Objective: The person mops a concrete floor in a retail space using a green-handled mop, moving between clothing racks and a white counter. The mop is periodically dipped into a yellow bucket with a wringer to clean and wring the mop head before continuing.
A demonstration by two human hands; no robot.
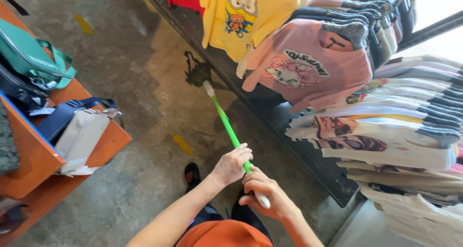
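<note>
Beside the clothes rack point(289, 146) edge, on the floor point(144, 131), a green-handled mop point(226, 124) slants; its head, apparently dark strands, touches the rack's base. Left hand point(232, 165) and right hand point(265, 194) both clench its handle.

The floor point(144, 83) in the middle is open. A table point(103, 146) with bags point(77, 131) blocks the left; hanging shirts point(308, 68) block the right.

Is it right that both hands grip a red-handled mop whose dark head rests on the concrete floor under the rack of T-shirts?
Not quite: the head view shows the mop handle is bright green, not red. The left hand and right hand do grip it, its dark mop head on the concrete floor by the rack of T-shirts.
</note>
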